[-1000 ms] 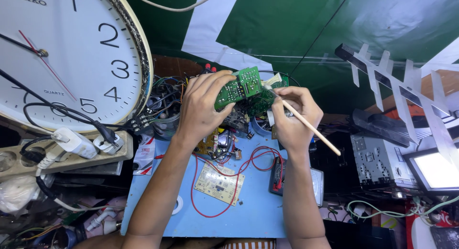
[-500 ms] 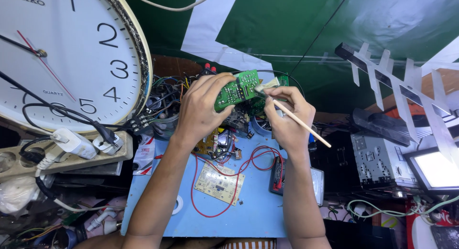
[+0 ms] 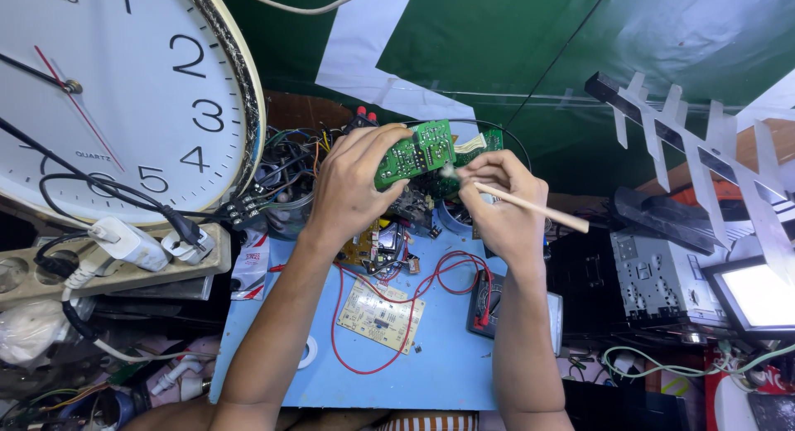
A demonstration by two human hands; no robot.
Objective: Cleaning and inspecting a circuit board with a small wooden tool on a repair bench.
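Fingers of the left hand (image 3: 356,182) close round a green circuit board (image 3: 414,154), held up above the blue work mat (image 3: 447,365). Right hand (image 3: 501,203) pinches a wooden-handled brush (image 3: 530,206), its pale tip touching the board's edge. Cleaning appears under way; how much of the board has been brushed cannot be told. Below lie a beige circuit board (image 3: 381,315) with a looping red wire (image 3: 397,294); a large wall clock (image 3: 108,91) leans at left.

Green-white backdrop (image 3: 513,58), blue worktop (image 3: 447,365), wall clock (image 3: 108,100) left.
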